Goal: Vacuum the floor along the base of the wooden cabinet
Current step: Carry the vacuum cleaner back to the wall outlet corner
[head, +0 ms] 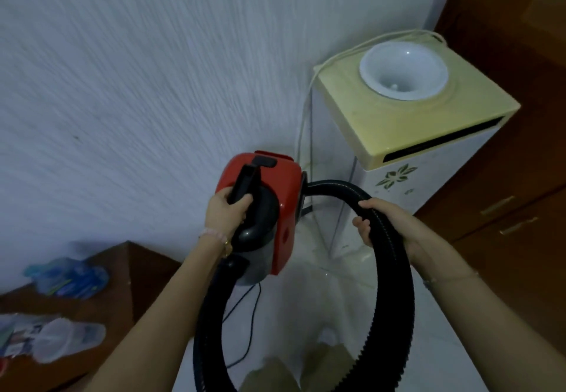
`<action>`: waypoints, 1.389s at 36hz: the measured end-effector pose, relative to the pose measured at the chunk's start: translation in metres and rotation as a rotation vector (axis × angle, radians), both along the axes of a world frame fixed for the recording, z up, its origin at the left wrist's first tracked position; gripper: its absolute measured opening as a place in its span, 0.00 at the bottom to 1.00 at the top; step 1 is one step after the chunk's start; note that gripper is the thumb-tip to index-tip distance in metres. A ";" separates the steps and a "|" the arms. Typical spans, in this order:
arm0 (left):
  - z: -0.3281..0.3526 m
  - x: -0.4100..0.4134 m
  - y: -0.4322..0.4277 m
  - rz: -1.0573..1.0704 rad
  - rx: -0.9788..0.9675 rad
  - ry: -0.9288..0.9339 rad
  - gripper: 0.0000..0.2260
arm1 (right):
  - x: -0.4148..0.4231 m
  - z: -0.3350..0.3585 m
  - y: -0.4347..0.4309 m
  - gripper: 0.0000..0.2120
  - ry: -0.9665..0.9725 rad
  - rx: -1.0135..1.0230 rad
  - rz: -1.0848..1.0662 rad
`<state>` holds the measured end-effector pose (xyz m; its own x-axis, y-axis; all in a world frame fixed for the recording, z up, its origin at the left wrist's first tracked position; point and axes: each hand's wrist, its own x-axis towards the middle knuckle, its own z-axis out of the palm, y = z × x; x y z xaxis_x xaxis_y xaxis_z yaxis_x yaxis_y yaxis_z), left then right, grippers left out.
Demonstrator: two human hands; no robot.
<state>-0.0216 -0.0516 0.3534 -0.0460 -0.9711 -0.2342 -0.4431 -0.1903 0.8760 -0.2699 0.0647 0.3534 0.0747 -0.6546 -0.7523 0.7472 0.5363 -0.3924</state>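
Observation:
A red and black canister vacuum [284, 195] hangs in the air at the centre, carried by its black handle. My left hand [225, 207] is wrapped around that handle. A black ribbed hose [395, 269] leaves the vacuum's right side and loops down and round below my arms. My right hand [382, 223] grips the hose near its top bend. The wooden cabinet [520, 207] with metal drawer pulls stands at the right. The white tiled floor [306, 293] shows below the vacuum. The hose's nozzle end is out of view.
A water dispenser [407, 122] with a yellowish top and no bottle stands in the corner against the cabinet, its cord trailing down the white wall [137, 85]. A brown wooden table [101, 287] with plastic bags sits at lower left. A thin black power cord [251, 324] dangles below the vacuum.

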 end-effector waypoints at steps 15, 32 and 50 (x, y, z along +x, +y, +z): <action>-0.009 -0.012 -0.016 0.087 0.026 0.067 0.08 | -0.021 -0.005 -0.046 0.07 0.013 0.010 0.066; -0.041 0.047 -0.006 0.092 0.097 -0.043 0.07 | 0.009 -0.008 -0.054 0.08 0.090 0.060 0.136; -0.126 0.055 -0.045 -0.076 0.359 -0.070 0.08 | 0.029 -0.066 -0.086 0.05 0.262 0.188 0.089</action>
